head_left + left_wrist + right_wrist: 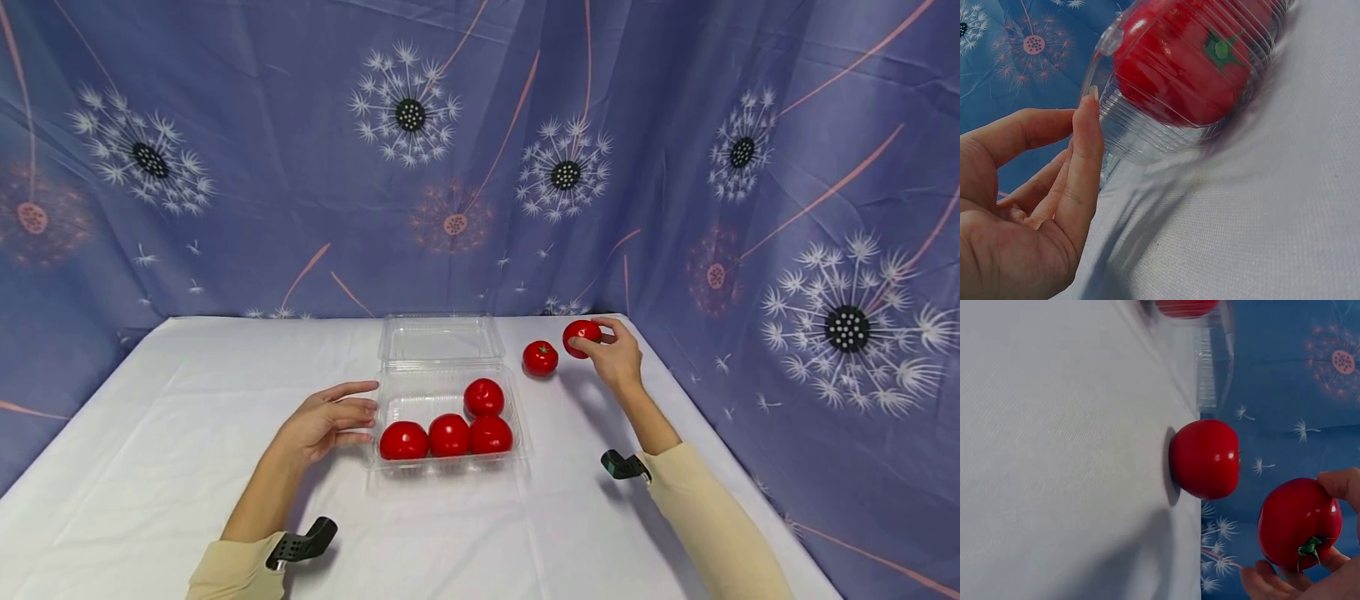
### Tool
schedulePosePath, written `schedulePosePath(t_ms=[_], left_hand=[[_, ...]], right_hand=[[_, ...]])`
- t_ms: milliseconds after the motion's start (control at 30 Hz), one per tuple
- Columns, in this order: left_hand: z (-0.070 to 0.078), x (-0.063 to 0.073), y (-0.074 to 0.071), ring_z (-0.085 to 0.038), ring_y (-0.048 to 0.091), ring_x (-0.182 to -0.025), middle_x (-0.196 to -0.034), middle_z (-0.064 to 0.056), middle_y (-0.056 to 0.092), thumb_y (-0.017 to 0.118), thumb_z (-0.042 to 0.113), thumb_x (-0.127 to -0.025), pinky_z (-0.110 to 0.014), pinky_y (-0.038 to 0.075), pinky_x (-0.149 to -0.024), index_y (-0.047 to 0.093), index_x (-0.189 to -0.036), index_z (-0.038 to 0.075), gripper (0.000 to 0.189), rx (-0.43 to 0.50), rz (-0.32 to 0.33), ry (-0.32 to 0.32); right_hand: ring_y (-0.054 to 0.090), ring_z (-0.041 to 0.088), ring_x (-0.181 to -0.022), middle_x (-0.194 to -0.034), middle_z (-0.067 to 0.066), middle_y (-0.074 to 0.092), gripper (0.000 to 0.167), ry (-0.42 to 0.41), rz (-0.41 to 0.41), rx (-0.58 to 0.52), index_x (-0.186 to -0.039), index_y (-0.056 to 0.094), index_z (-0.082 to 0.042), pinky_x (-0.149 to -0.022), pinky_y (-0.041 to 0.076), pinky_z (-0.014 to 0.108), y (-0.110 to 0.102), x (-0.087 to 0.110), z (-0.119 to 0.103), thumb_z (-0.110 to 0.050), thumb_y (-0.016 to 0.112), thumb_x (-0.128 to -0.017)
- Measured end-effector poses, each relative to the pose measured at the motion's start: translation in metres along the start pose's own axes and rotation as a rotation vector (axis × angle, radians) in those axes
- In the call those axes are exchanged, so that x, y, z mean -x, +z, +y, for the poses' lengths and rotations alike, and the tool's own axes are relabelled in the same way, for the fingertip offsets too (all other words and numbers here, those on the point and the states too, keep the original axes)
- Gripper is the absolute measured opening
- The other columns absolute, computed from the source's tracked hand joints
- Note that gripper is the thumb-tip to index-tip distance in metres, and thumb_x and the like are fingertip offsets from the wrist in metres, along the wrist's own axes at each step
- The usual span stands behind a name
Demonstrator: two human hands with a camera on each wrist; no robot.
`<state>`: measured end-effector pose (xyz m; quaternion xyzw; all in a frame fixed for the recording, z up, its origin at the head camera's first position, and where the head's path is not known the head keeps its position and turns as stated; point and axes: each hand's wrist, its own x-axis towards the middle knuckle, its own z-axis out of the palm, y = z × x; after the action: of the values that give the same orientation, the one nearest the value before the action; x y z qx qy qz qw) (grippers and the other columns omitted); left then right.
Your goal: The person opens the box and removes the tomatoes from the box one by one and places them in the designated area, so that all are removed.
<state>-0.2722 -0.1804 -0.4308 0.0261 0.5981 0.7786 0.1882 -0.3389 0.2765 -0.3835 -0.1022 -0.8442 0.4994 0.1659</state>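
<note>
My right hand [617,354] grips a red tomato [582,338] between thumb and fingers, held up off the table at the back right. Its green stem shows in the right wrist view. Another tomato [540,358] sits on the cloth just left of it. A clear plastic clamshell container [420,407] lies with its lid [442,340] folded back, and several tomatoes [449,435] rest inside along its front and right. At the container's left wall is my left hand [326,419]. Its fingertips touch the clear edge, fingers extended and only slightly bent.
A white cloth [150,467] covers the table. Blue curtains [285,167] with dandelion prints hang along its back and right edges. Each wrist wears a black camera mount [303,543]. The lid reaches close to the table's back edge.
</note>
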Motion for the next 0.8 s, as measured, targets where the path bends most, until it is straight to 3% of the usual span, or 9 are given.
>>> schedulePosePath(t_ms=[167,333,533,800], left_hand=[[-0.003,0.001,0.000,-0.014,0.072,-0.084,-0.105,-0.004,0.070,0.063,-0.001,-0.093,-0.032,0.064,-0.072,0.049,-0.146,0.002,0.054,-0.002,-0.012,-0.001],[-0.005,0.000,-0.001,-0.014,0.072,-0.083,-0.105,-0.004,0.071,0.063,-0.001,-0.094,-0.032,0.064,-0.071,0.049,-0.146,0.001,0.054,-0.003,-0.009,-0.001],[0.000,0.002,-0.004,-0.012,0.071,-0.082,-0.106,-0.004,0.070,0.064,-0.002,-0.093,-0.032,0.063,-0.071,0.051,-0.145,0.003,0.054,-0.009,-0.008,-0.008],[0.002,0.002,-0.001,-0.012,0.072,-0.083,-0.103,-0.002,0.072,0.062,-0.003,-0.094,-0.032,0.064,-0.072,0.055,-0.141,0.006,0.049,-0.004,-0.026,0.005]], right_hand=[[0.058,0.036,-0.117,-0.130,0.022,0.061,0.062,0.011,-0.012,-0.003,-0.138,0.057,-0.013,-0.089,0.058,0.040,0.001,-0.005,0.009,-0.023,0.083,-0.083],[0.050,0.039,-0.125,-0.132,0.022,0.059,0.066,0.012,0.034,0.032,-0.137,0.050,-0.011,-0.094,0.054,0.050,0.002,-0.008,0.018,-0.023,0.083,-0.082],[0.054,0.038,-0.120,-0.131,0.023,0.061,0.062,0.001,0.054,0.067,-0.133,0.052,-0.011,-0.094,0.054,0.048,0.003,-0.007,0.029,-0.022,0.083,-0.081],[0.043,0.043,-0.129,-0.132,0.024,0.062,0.059,0.001,0.049,0.148,-0.133,0.060,-0.011,-0.102,0.044,0.054,-0.001,-0.009,0.036,-0.026,0.084,-0.081]])
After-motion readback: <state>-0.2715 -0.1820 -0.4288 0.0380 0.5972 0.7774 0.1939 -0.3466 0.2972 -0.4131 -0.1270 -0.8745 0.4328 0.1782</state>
